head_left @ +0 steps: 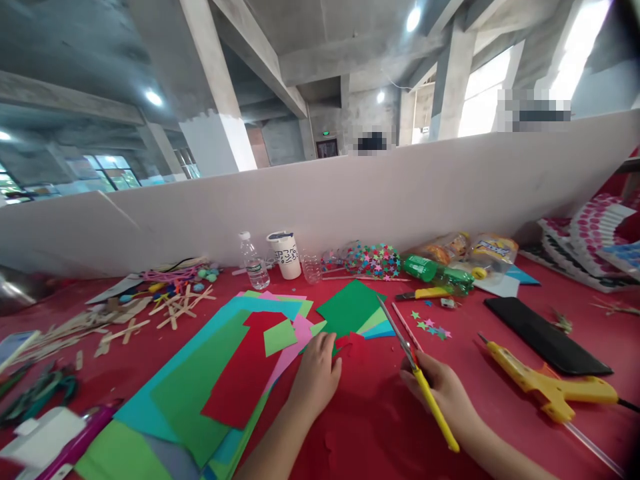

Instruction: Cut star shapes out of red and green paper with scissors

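Note:
My right hand (437,380) is closed around scissors (413,360) with a yellow handle. Their metal blades point up and away from me, toward a dark green sheet of paper (350,307). Beside the blades lies a thin pinkish stick (407,327). To the left, my left hand (317,370) rests low over the table with bent fingers, a gap showing between thumb and index finger. Its fingertips are by small red paper scraps (353,347) and a light green paper piece (319,327). Left of that hand, a red sheet (243,373) and a small light green square (280,338) lie on stacked coloured paper (185,393).
A yellow glue gun (550,387) and a black flat case (545,333) are on the right. A utility knife (423,293), green bottle (437,273), clear bottle (254,263) and white cup (285,255) line the back by a partition (310,193). Wooden sticks (175,310) lie left.

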`<state>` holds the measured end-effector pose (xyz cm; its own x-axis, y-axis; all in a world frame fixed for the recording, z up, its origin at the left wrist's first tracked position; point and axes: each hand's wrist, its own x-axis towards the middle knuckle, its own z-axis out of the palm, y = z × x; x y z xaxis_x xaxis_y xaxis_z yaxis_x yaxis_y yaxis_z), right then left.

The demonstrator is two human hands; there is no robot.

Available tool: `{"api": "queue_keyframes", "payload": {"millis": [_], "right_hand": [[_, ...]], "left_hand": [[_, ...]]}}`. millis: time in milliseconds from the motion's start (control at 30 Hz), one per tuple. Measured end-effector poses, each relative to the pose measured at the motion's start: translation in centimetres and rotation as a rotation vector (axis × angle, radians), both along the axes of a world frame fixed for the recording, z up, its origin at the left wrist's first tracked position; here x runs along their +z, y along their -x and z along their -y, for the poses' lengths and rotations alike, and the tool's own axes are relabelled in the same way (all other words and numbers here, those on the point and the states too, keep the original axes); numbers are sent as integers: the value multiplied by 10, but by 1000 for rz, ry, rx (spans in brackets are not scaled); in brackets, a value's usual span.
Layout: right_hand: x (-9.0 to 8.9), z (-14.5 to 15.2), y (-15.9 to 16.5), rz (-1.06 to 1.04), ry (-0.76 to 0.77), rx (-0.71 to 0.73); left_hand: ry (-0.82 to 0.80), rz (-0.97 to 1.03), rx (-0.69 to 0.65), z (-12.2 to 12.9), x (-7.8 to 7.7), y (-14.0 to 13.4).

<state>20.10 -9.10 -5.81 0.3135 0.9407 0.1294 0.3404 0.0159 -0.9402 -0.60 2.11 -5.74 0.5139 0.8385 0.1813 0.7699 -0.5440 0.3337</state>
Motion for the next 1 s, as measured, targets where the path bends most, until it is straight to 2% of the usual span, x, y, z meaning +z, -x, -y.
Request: {"api": "queue_keyframes", "payload": {"millis": [100, 233, 433, 633, 767, 900, 1000], "right_hand": [[0, 0, -1, 17, 31, 17], [1, -1, 1, -4, 38, 24], [6, -1, 5, 9, 11, 56], [7, 0, 5, 40, 12, 63], [9, 0, 5, 63, 14, 66], [10, 1, 5, 52, 11, 64], [9, 1, 6, 43, 3, 55]], "left_hand": [[-48, 34, -19, -6, -1, -3], [-106, -34, -38, -15, 3, -7], [-211, -88, -68, -10, 1, -17], [-180, 11, -68, -11, 4, -13], [-257, 97, -29, -12, 10, -11], [-154, -22, 17, -5, 11, -11], [-143, -81, 30, -3, 11, -10]]}}
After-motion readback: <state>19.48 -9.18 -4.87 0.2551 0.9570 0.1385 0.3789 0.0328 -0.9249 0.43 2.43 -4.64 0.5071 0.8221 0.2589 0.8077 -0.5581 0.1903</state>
